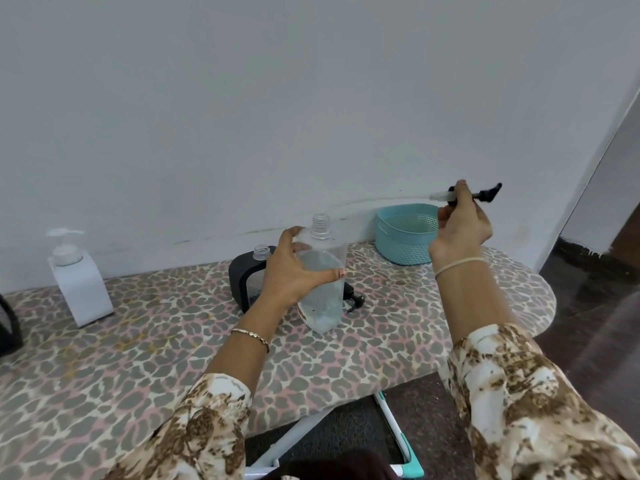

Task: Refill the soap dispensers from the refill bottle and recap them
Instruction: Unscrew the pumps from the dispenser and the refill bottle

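Note:
My left hand [294, 270] grips a clear, uncapped bottle [323, 292] holding clear liquid, standing on the patterned board. My right hand [460, 225] is raised to the right and pinches a black pump head [485, 194], held sideways with its clear dip tube [381, 200] trailing left. Behind the bottle stands a black-holdered dispenser [247, 282] with an open neck [261, 252]. Another black pump [353, 301] lies on the board behind the clear bottle. A white dispenser [81, 285] with its pump on stands at the far left.
A teal perforated basket [405, 237] sits at the back right by the wall. The leopard-print ironing board [173, 358] ends in a rounded edge at right, above a dark floor. A dark object [8, 327] shows at the left edge.

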The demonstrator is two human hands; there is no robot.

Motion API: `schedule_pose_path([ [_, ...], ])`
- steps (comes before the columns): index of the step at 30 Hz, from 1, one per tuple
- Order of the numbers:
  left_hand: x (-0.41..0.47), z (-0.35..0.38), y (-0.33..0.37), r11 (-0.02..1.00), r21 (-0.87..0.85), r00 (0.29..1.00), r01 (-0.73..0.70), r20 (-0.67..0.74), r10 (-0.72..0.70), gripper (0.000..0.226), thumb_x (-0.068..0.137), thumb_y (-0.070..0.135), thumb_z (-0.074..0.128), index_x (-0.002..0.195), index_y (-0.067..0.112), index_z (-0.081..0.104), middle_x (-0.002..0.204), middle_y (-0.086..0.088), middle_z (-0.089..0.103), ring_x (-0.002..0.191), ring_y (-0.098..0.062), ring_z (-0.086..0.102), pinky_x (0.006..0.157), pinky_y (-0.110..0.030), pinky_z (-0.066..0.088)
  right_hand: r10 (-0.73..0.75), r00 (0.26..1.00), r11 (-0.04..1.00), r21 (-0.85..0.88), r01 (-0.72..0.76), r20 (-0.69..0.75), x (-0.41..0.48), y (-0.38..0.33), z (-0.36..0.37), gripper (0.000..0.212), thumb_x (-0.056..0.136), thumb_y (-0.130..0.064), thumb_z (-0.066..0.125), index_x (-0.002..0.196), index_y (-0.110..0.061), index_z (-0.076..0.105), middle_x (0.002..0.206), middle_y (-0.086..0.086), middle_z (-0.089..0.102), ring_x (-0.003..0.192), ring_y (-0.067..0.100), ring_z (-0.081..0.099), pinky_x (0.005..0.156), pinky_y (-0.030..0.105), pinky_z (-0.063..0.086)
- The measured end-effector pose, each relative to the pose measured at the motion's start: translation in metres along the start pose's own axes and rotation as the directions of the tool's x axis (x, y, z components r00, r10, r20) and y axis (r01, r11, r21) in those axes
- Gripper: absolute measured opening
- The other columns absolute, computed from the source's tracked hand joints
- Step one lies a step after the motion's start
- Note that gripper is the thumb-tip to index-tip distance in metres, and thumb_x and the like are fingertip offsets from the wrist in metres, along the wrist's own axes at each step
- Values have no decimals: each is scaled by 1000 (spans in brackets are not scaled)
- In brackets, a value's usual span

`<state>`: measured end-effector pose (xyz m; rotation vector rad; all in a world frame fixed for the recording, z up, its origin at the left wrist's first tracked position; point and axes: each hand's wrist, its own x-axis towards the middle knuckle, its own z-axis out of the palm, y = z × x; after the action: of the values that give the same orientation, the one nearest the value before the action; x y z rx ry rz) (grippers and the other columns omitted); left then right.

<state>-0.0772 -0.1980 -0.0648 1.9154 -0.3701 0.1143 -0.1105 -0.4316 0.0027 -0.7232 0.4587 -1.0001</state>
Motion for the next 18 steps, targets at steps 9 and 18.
schedule_pose_path([
  [9, -1, 2, 1, 1000, 15, 1000, -21, -14, 21, 108, 47, 45, 93, 137, 30, 36, 113, 9, 57, 113, -15, 56, 97, -39, 49, 104, 993, 992, -67, -107, -54, -4, 55, -41, 22, 75, -7, 80, 84, -12, 62, 91, 6, 69, 86, 17, 69, 76, 26, 58],
  [18, 3, 5, -3, 999, -16, 999, -30, -21, 30, 107, 47, 45, 93, 137, 33, 36, 116, 8, 56, 112, -15, 57, 97, -41, 50, 143, 983, 878, -444, -179, -114, -2, 119, -75, 35, 65, -12, 84, 87, -19, 59, 97, 8, 67, 89, 22, 66, 91, 39, 54],
])
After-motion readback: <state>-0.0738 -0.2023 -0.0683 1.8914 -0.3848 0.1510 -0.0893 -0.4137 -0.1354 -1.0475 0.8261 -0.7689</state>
